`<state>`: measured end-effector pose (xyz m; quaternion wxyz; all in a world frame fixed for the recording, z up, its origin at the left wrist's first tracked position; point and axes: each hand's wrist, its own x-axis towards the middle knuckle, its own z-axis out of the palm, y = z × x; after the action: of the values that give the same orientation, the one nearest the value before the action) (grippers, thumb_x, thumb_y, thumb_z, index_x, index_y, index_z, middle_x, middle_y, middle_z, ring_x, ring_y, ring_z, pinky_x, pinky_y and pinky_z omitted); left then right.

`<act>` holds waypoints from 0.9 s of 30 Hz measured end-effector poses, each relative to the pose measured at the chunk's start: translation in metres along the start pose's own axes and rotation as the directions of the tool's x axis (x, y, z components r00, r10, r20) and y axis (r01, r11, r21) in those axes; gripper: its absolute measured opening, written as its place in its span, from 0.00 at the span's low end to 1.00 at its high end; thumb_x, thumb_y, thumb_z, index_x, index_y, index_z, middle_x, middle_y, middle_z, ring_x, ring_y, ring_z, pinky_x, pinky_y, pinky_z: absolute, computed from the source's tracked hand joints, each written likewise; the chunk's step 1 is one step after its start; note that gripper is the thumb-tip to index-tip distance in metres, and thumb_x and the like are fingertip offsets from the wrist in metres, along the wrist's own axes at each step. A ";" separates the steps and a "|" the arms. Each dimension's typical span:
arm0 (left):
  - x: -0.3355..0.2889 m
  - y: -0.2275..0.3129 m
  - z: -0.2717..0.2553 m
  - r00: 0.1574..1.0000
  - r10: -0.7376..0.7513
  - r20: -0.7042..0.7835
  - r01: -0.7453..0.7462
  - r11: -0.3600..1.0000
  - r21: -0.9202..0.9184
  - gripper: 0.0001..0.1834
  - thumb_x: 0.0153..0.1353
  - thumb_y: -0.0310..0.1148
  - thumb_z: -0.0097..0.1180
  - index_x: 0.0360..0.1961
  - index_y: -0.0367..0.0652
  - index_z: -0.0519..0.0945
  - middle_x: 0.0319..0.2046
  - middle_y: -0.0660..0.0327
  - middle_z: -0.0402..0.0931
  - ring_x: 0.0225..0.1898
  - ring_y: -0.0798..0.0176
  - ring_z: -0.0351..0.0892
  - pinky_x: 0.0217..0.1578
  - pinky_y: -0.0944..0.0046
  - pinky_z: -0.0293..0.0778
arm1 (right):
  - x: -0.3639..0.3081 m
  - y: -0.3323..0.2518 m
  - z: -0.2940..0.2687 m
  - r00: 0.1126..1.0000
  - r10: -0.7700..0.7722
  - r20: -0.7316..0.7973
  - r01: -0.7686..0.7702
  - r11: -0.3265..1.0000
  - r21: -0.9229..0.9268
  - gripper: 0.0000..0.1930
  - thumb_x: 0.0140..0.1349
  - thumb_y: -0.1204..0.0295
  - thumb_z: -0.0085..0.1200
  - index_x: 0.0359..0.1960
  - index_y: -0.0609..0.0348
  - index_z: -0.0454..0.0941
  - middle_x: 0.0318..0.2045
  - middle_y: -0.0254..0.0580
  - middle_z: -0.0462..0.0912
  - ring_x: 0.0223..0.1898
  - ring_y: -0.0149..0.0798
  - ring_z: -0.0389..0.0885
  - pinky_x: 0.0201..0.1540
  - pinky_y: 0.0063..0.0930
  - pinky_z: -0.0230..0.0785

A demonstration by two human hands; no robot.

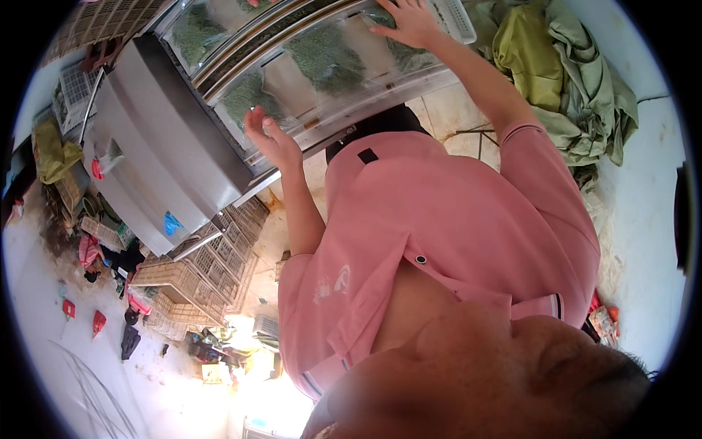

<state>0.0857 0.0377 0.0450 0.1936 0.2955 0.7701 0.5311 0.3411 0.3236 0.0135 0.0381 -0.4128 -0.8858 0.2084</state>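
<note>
My left hand (275, 143) is held at the near left edge of a metal packing machine, its fingers apart and a little bent, beside a clear plastic bag of small green produce (248, 95). I see nothing held in it. My right hand (409, 25) is spread out over the bag at the right end of the row, its fingers touching or just above the plastic. Between my hands lies another clear bag of green produce (325, 62). The bags lie flat, side by side, on the machine's bed (287, 79).
To the left is the machine's rounded steel lid (164, 146). Beyond a metal bar lies a second row of bags (196, 33), where another person's fingertips (254, 2) show. A white basket (455, 20) and green cloth (585, 88) are at right; beige crates (212, 267) stand lower left.
</note>
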 end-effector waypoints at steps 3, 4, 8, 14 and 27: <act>-0.015 0.010 0.008 0.996 0.049 0.068 -0.053 0.997 0.048 0.24 0.72 0.32 0.44 0.65 0.33 0.61 0.58 0.47 0.71 0.59 0.53 0.71 0.61 0.56 0.64 | 0.007 0.026 -0.014 0.981 0.061 -0.182 0.071 0.765 0.640 0.37 0.66 0.54 0.53 0.71 0.58 0.55 0.70 0.57 0.56 0.71 0.59 0.53 0.73 0.46 0.46; -0.023 0.014 0.009 0.994 0.068 0.083 -0.074 0.995 0.073 0.24 0.72 0.32 0.44 0.65 0.33 0.61 0.58 0.47 0.72 0.59 0.53 0.72 0.61 0.56 0.64 | 0.006 0.033 -0.020 0.930 0.052 -0.363 0.104 0.913 0.396 0.35 0.66 0.60 0.55 0.70 0.62 0.57 0.68 0.58 0.60 0.70 0.59 0.57 0.73 0.42 0.48; -0.054 0.016 0.007 0.995 -0.006 0.101 -0.002 0.997 0.083 0.22 0.72 0.32 0.45 0.63 0.32 0.64 0.55 0.48 0.74 0.56 0.54 0.75 0.59 0.56 0.67 | -0.018 0.008 -0.051 0.975 -0.117 -0.188 0.155 0.967 0.204 0.34 0.63 0.59 0.56 0.66 0.64 0.62 0.68 0.59 0.61 0.70 0.59 0.57 0.72 0.47 0.48; -0.098 0.019 0.002 0.991 -0.023 0.134 0.003 0.989 0.148 0.20 0.72 0.32 0.48 0.61 0.35 0.68 0.50 0.50 0.78 0.50 0.55 0.79 0.52 0.58 0.72 | -0.039 -0.021 -0.005 0.985 -0.152 -0.078 0.140 0.980 -0.143 0.37 0.58 0.52 0.59 0.64 0.62 0.66 0.67 0.56 0.62 0.71 0.58 0.54 0.72 0.53 0.46; -0.153 -0.025 -0.064 0.991 -0.131 -0.006 0.131 0.987 0.092 0.20 0.72 0.34 0.50 0.61 0.39 0.68 0.45 0.53 0.81 0.43 0.57 0.82 0.43 0.59 0.76 | -0.021 -0.016 0.027 0.999 -0.001 -0.040 -0.009 0.965 -0.261 0.34 0.62 0.59 0.57 0.69 0.52 0.61 0.69 0.51 0.60 0.71 0.58 0.53 0.71 0.55 0.48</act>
<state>0.1551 -0.1147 0.0425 0.2143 0.2529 0.8117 0.4810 0.3371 0.2896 -0.0022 0.0006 -0.4200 -0.9038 0.0819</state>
